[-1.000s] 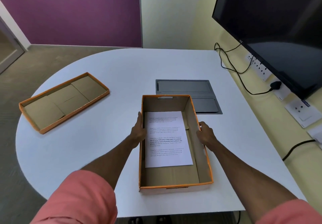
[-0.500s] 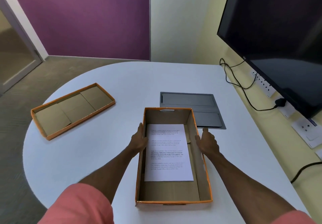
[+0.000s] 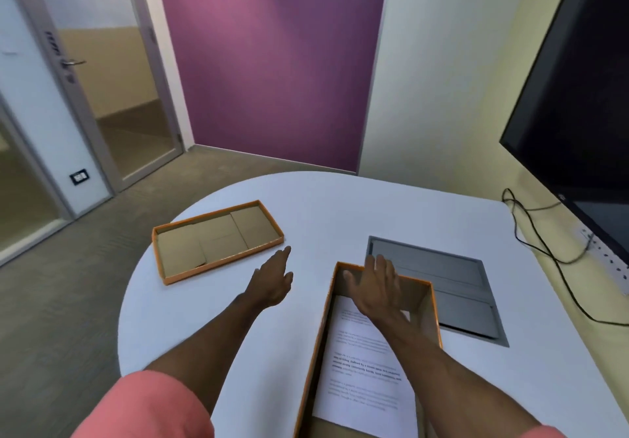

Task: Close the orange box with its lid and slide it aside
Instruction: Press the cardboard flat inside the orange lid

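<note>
Head view: since the earlier frames both hands had left the walls of the open orange cardboard box (image 3: 318, 345), which sat at the near edge of the white rounded table (image 3: 340, 212); the left hand (image 3: 274, 282), fingers extended and holding nothing, reached toward the shallow orange lid (image 3: 218, 240) lying inner face up, well apart to the left. The right hand (image 3: 376, 287) hovered with fingers spread and empty over the box's far end, covering part of the printed white sheet (image 3: 366, 369) inside. A grey recessed panel (image 3: 452, 287) lay just beyond the box; the box's near end was cut off and the print unreadable.

Lid (image 3: 218, 240) upturned on table (image 3: 340, 206), left of box (image 3: 434, 308); paper (image 3: 367, 369) in box
</note>
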Available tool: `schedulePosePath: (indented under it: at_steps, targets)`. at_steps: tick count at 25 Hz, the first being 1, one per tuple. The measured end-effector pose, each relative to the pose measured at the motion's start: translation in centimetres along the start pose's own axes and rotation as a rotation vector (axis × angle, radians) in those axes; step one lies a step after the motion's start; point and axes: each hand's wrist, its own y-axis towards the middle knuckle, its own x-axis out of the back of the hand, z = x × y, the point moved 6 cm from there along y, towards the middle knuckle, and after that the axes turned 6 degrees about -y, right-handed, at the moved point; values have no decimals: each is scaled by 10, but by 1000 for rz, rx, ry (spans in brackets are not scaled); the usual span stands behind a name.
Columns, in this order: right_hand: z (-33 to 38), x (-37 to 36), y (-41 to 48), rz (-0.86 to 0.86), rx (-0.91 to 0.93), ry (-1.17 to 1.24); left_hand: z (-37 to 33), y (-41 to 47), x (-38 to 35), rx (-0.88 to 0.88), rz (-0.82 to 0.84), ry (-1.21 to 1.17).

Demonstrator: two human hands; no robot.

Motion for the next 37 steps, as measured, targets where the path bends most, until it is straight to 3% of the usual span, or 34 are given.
schedulePosePath:
  at_steps: [9, 17, 26, 33, 37]
  targets:
    - [150, -36, 38, 95, 181, 74, 95, 14, 90, 112, -26, 224]
    - [266, -101, 93, 168, 180, 49, 220, 86, 148, 145, 0, 247]
    - [360, -214, 139, 307, 172, -36, 337, 158, 124, 164, 146, 285]
    - [382, -269, 159, 396, 142, -90, 381, 188, 96, 195, 294, 319]
    - [380, -291, 169, 470, 96, -86, 396, 196, 82, 230, 277, 261]
